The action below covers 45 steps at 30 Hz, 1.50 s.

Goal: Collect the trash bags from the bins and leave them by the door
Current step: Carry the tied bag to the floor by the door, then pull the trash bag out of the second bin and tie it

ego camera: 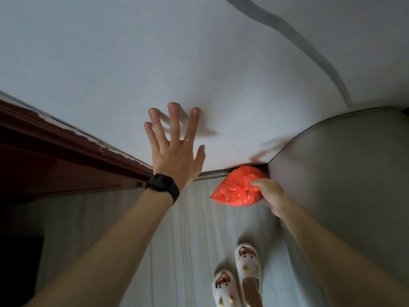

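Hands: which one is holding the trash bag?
The right hand grips the knotted red trash bag. The left hand, the one with the black watch and ring, is spread open at the white wall and holds nothing.

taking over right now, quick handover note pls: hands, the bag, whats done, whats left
Left hand: open, fingers spread against the white wall.
Right hand: grips the tied neck of the red trash bag, low at the foot of the wall, right of the dark red door frame.
Done: one bag is tied and by the door.
Left: let go of it. I cannot tell if it rests on the floor. No other bags or bins are in view.
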{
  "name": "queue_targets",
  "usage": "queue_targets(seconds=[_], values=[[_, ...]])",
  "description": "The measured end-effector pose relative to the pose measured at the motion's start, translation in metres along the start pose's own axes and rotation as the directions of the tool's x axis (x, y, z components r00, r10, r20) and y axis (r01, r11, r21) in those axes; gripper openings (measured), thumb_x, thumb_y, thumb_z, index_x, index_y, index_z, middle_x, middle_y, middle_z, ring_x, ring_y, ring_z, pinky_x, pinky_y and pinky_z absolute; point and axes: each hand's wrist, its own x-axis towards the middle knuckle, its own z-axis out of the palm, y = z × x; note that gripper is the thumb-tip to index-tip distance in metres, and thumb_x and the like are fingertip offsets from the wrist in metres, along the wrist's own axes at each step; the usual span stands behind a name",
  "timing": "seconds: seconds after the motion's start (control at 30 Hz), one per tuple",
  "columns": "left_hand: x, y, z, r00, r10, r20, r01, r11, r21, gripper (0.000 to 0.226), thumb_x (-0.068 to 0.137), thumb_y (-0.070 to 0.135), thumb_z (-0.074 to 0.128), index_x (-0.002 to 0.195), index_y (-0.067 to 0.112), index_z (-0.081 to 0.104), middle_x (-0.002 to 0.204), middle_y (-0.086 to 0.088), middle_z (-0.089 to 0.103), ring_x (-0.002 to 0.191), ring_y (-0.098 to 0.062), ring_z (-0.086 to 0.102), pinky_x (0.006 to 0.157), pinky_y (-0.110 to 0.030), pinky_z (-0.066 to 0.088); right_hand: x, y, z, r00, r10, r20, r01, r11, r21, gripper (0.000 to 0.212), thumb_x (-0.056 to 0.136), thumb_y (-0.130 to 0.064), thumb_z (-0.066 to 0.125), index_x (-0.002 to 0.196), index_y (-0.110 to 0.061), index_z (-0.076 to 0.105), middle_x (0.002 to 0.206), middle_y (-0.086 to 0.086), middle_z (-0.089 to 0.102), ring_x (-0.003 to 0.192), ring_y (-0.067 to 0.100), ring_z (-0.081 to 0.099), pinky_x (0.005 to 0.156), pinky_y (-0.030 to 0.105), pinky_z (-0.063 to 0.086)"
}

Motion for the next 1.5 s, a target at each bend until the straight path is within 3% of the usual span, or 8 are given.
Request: queue_targets(seconds=[0.2,0.3,0.47,0.6,0.8,0.93,1.13,1.5], values=[[-0.006,-0.003,-0.022,0.988,0.021,0.150,-0.025,0.999,0.025,0.092,0.085,0.041,0.057,0.156,0.032,-0.002,0.159,-0.013,-0.020,0.143,-0.050,-0.011,0.116,-0.065,0.006,-0.028,-0.001,0.002,0.996,-0.060,0.069,0.077,0.958,-0.278,0.011,0.091,-0.017,0.062,0.081,-0.015,0.058,0.081,0.003,0.055,0.077,0.019,0.052,0.064,0.027,0.036],[-0.012,0.000,-0.059,0.937,-0.012,0.349,0.017,1.000,-0.012,0.095,0.084,0.034,0.058,0.155,0.034,-0.006,0.159,-0.002,-0.029,0.147,-0.041,-0.016,0.116,-0.062,0.001,-0.071,-0.020,-0.007,0.987,-0.112,0.112,0.149,0.894,-0.423,0.025,0.088,-0.022,0.061,0.111,-0.013,0.064,0.104,0.003,0.065,0.094,0.020,0.059,0.068,0.025,0.038],[-0.014,-0.003,-0.159,0.603,-0.021,0.797,0.258,0.951,-0.170,0.065,0.097,0.034,0.043,0.155,0.032,0.015,0.148,-0.002,0.047,0.134,-0.025,0.044,0.112,-0.043,0.033,-0.197,-0.081,-0.028,0.956,-0.197,0.218,0.289,0.770,-0.568,0.032,0.094,-0.021,0.055,0.125,-0.015,0.060,0.130,0.006,0.064,0.119,0.024,0.059,0.094,0.025,0.042],[-0.025,-0.013,-0.258,0.614,-0.078,0.786,0.389,0.896,-0.215,0.048,0.095,0.036,0.042,0.143,0.034,0.042,0.139,0.004,0.057,0.128,-0.020,0.052,0.110,-0.036,0.036,-0.309,-0.135,-0.042,0.846,-0.408,0.344,0.534,0.642,-0.551,0.024,0.093,-0.026,0.058,0.116,-0.027,0.067,0.126,-0.007,0.066,0.120,0.015,0.058,0.097,0.024,0.038],[-0.096,-0.050,-0.392,0.706,-0.266,0.657,0.539,0.803,-0.254,0.044,0.093,0.036,0.039,0.134,0.037,0.052,0.134,0.010,0.061,0.123,-0.015,0.056,0.109,-0.039,0.038,-0.457,-0.167,-0.047,0.583,-0.644,0.495,0.812,0.448,-0.375,0.022,0.096,-0.025,0.058,0.104,-0.042,0.067,0.112,-0.025,0.067,0.105,-0.007,0.060,0.086,0.008,0.040],[-0.187,-0.078,-0.462,0.655,-0.508,0.559,0.688,0.707,-0.165,0.043,0.095,0.038,0.040,0.136,0.038,0.052,0.138,0.010,0.056,0.123,-0.017,0.055,0.105,-0.037,0.042,-0.516,-0.152,-0.022,0.436,-0.653,0.619,0.899,0.355,-0.258,0.021,0.095,-0.025,0.059,0.106,-0.038,0.071,0.111,-0.026,0.068,0.100,-0.021,0.056,0.081,0.002,0.039],[-0.349,-0.063,-0.524,0.443,-0.793,0.418,0.876,0.481,-0.014,0.032,0.094,0.032,0.040,0.118,0.030,0.060,0.122,0.003,0.065,0.109,-0.022,0.061,0.090,-0.036,0.050,-0.575,-0.090,0.030,0.198,-0.473,0.858,0.975,0.189,-0.120,0.020,0.095,-0.024,0.061,0.106,-0.037,0.073,0.110,-0.022,0.070,0.107,-0.006,0.060,0.089,0.011,0.046],[-0.684,0.108,-0.633,-0.262,-0.948,0.183,0.960,-0.274,-0.047,0.038,0.098,0.039,0.046,0.134,0.036,0.054,0.128,0.004,0.062,0.114,-0.018,0.059,0.094,-0.033,0.049,-0.764,0.159,0.101,-0.227,0.199,0.953,0.961,-0.112,0.252,0.018,0.093,-0.024,0.063,0.101,-0.039,0.072,0.106,-0.022,0.067,0.102,-0.004,0.059,0.082,0.006,0.040]])
